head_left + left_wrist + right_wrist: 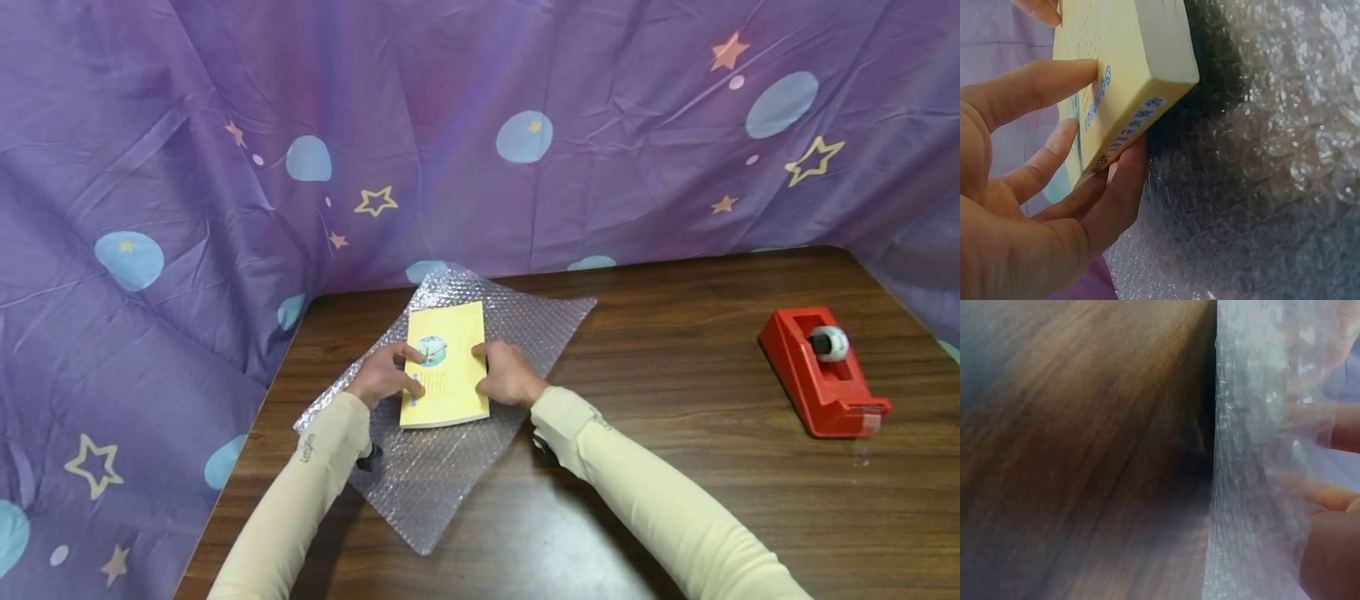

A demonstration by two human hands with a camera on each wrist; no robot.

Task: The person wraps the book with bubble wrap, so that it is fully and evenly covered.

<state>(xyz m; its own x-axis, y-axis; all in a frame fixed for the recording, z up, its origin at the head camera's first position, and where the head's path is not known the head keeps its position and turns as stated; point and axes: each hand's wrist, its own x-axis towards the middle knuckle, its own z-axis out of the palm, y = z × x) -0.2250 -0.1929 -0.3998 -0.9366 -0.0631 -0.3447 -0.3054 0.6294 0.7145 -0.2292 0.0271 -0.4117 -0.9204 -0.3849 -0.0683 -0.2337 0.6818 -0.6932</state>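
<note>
A yellow paperback book [459, 333] with a round picture and small print on its cover lies on a sheet of bubble wrap [442, 492]. My left hand [378, 377] grips the left side of the book. In the left wrist view, two digits press the cover while other fingers [1124, 187] curl along the printed spine. My right hand [512, 375] holds the opposite side, its thumb and a finger at the edge. In the right wrist view, the bubble wrap [1250, 456] partly veils the right fingers [1344, 425].
A red tape dispenser [817, 375] with a roll of clear tape [829, 343] stands at the right of the wooden table [675, 333]. A purple curtain [450, 100] with stars hangs behind the table and along its left side.
</note>
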